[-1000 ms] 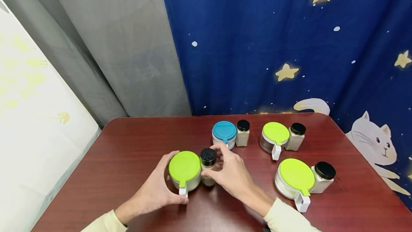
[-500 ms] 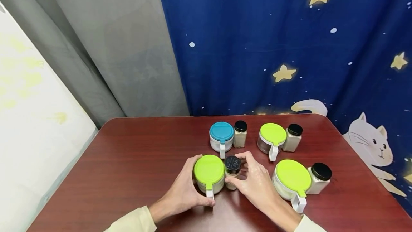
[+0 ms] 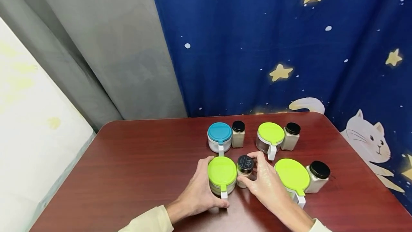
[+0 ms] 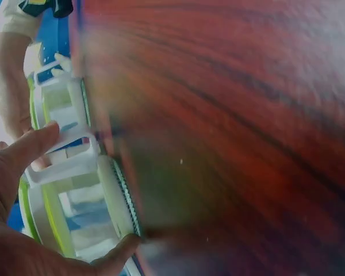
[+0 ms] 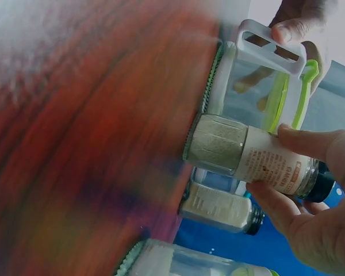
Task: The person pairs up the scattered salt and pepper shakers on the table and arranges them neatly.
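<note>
My left hand (image 3: 200,191) holds a clear seasoning jar with a green lid (image 3: 222,171) by its left side, thumb against the white handle (image 4: 66,158). Just right of that jar stands a spice shaker (image 3: 245,164) with a black perforated cap, pinched between the thumb and fingers of my right hand (image 3: 265,185). Pale powder and a printed label (image 5: 273,161) show on the shaker in the right wrist view. Both are upright, side by side, in front of a blue-lidded jar (image 3: 220,132). Whether their bases touch the table is hard to tell.
Beside the blue-lidded jar stands a black-capped bottle (image 3: 238,139). At the back right are another green-lidded jar (image 3: 271,133) and bottle (image 3: 290,140). A further green-lidded jar (image 3: 292,176), partly behind my right hand, and bottle (image 3: 316,182) stand nearer on the reddish-brown table (image 3: 145,160).
Both hands have moved to the right across the table, bringing the green-lidded jar and the shaker along together. The other jars and bottles have kept their places.
</note>
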The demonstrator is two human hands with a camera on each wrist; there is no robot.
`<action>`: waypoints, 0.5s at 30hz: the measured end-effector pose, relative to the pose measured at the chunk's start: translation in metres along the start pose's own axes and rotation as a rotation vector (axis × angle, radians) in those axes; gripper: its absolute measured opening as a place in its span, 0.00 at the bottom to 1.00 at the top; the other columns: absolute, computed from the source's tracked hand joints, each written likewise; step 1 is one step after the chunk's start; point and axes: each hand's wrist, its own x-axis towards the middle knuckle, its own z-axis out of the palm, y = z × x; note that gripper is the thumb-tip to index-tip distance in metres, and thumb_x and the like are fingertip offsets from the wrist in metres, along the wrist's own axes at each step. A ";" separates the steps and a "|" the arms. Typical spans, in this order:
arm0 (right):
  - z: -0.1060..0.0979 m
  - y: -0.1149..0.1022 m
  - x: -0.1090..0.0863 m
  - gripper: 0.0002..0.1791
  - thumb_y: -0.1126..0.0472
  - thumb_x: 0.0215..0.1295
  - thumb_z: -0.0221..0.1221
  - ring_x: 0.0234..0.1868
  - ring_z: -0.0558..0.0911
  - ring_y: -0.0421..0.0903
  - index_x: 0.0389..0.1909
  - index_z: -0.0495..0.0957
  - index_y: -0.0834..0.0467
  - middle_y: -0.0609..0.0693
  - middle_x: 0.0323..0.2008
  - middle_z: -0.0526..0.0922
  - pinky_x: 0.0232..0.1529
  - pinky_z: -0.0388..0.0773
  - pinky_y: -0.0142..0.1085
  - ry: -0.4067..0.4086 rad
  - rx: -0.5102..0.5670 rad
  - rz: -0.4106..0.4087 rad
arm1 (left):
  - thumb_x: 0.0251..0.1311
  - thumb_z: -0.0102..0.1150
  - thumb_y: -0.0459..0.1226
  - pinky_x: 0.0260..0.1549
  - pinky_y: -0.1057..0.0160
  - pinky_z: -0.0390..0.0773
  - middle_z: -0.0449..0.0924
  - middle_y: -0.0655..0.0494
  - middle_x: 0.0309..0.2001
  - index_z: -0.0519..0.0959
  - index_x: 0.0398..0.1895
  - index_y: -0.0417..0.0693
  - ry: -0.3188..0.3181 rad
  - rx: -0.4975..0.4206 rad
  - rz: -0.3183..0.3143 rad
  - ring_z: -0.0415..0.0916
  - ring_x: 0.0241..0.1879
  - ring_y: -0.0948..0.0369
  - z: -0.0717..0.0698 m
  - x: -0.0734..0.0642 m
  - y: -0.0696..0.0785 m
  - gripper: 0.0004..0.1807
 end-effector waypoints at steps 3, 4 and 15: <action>-0.004 0.002 -0.003 0.37 0.67 0.47 0.80 0.41 0.86 0.47 0.55 0.68 0.56 0.53 0.42 0.83 0.43 0.83 0.44 -0.003 -0.032 0.011 | 0.28 0.90 0.45 0.58 0.53 0.74 0.63 0.53 0.60 0.55 0.74 0.44 0.003 0.021 0.012 0.72 0.56 0.58 0.006 0.001 0.004 0.68; -0.005 0.002 -0.004 0.37 0.67 0.48 0.80 0.41 0.86 0.47 0.55 0.68 0.56 0.54 0.43 0.83 0.43 0.83 0.44 -0.007 -0.038 0.014 | 0.27 0.90 0.46 0.58 0.53 0.74 0.64 0.53 0.60 0.56 0.73 0.43 0.009 0.030 0.017 0.72 0.56 0.58 0.007 0.001 0.004 0.68; -0.015 -0.003 -0.009 0.52 0.49 0.49 0.80 0.53 0.82 0.54 0.71 0.62 0.58 0.57 0.59 0.78 0.48 0.80 0.54 -0.062 -0.206 0.018 | 0.26 0.87 0.60 0.61 0.47 0.71 0.61 0.51 0.67 0.52 0.78 0.48 0.041 0.152 0.055 0.63 0.64 0.56 0.002 -0.004 0.004 0.75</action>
